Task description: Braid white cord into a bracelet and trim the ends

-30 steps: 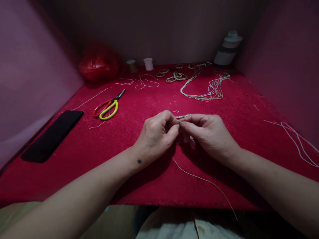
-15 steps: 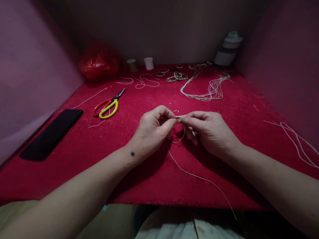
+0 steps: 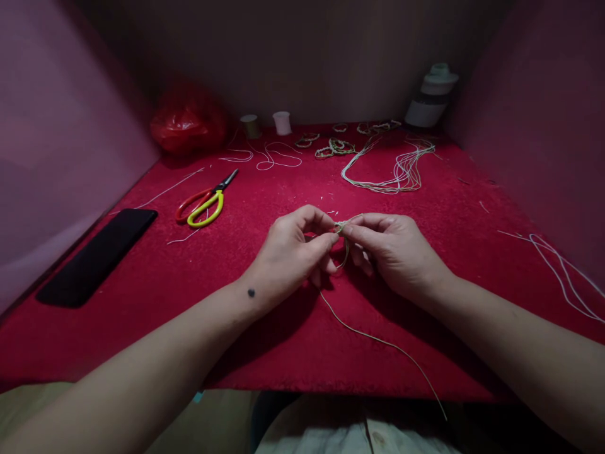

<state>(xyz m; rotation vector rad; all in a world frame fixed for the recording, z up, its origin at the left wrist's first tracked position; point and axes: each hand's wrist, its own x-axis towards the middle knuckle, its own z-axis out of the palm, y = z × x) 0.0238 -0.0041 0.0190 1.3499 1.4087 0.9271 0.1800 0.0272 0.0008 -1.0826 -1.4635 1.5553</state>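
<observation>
Just above the middle of the red cloth, my left hand (image 3: 299, 243) pinches one side of a small braided cord (image 3: 341, 224), pale with green strands. My right hand (image 3: 392, 249) pinches the same braid from the other side, its thumb close to the left thumb. The fingertips hide part of the braid. Below them hangs a small loop of cord (image 3: 347, 252). One long thin cord end (image 3: 378, 338) trails from under my left hand across the cloth and past the front edge.
Scissors (image 3: 205, 202) and a black phone (image 3: 97, 257) lie left. Behind are a red plastic bag (image 3: 189, 123), a green spool (image 3: 251, 126), a white spool (image 3: 282, 123), finished-looking braided loops (image 3: 338, 147), a cord bundle (image 3: 378, 186) and a bottle (image 3: 429, 101). White cord (image 3: 562, 265) lies right.
My fingertips have drawn closer together, so less of the braid shows between them. The left fingers have shifted slightly right, with the lower ones now near the hanging loop.
</observation>
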